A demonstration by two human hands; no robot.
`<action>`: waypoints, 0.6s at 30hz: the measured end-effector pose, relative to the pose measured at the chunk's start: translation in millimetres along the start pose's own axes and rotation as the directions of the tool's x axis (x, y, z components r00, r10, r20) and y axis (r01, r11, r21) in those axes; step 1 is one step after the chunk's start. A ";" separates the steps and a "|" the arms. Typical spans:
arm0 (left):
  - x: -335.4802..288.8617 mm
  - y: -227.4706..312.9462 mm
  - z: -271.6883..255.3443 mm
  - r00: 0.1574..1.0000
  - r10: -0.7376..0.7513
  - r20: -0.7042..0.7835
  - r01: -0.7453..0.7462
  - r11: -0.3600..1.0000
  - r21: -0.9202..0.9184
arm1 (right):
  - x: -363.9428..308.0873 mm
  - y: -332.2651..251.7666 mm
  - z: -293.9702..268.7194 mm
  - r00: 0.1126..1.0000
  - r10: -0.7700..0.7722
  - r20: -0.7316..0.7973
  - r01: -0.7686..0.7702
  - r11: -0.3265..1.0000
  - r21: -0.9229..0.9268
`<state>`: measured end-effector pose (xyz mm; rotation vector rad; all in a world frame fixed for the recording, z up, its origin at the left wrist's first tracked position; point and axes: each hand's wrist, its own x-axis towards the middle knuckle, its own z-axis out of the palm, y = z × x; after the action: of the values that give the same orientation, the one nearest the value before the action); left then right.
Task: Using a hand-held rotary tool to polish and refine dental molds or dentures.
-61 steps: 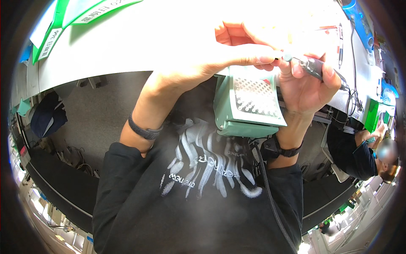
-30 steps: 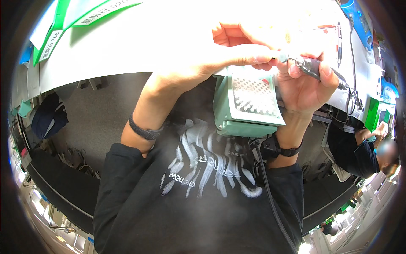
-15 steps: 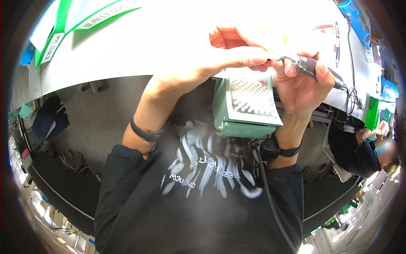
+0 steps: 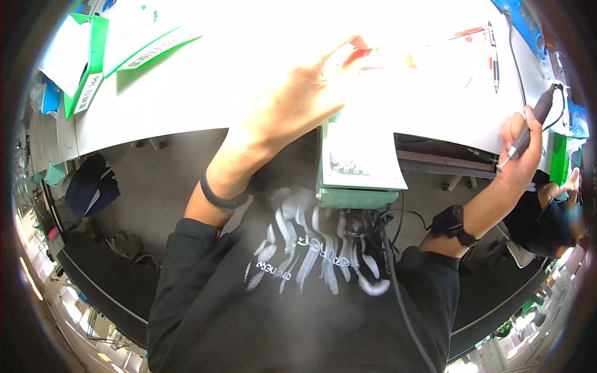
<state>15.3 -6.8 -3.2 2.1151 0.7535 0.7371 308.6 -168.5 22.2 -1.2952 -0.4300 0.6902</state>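
In my right hand (image 4: 521,152), out to the right, is a dark pen-shaped rotary tool (image 4: 533,127), its fingers wrapped round the grip. The tool's thin metal bit tilts down toward the lower left, and a black cord leads from its upper end. My left hand (image 4: 298,99) reaches over the bright white table, back of the hand up. Its fingers are bent and look apart from the thumb, though glare washes out the fingertips. Close to it, a pale green box (image 4: 357,198) with a perforated top juts over the table's front edge.
A red stick (image 4: 467,31) and a dark pen (image 4: 495,65) lie at the back right of the table. Green-edged holders (image 4: 93,74) stand at the far left. At right are a blue object (image 4: 522,25), a green holder (image 4: 561,158) and another person's arm (image 4: 563,186).
My hands have parted. The right one has swung far right with the rotary tool, away from the left. My left hand has turned back up and moved slightly left over the table.
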 end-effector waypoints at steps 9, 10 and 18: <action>4.4 4.4 8.7 0.996 -0.078 0.052 0.074 0.994 0.074 | 15.0 9.6 -33.5 0.925 -0.224 -0.307 -0.009 0.794 -0.608; 5.5 6.9 6.8 0.996 -0.072 0.048 0.067 0.992 0.104 | 15.9 9.1 -33.3 0.925 -0.233 -0.300 -0.029 0.744 -0.668; 7.5 -3.4 8.4 0.997 0.076 -0.008 -0.072 0.970 0.230 | 38.5 12.3 -45.3 0.963 -0.184 -0.198 -0.088 0.478 -0.874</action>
<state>25.2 -3.6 -8.6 2.3591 0.8057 0.7373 363.3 -173.7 -3.7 -2.3383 -0.6348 0.1752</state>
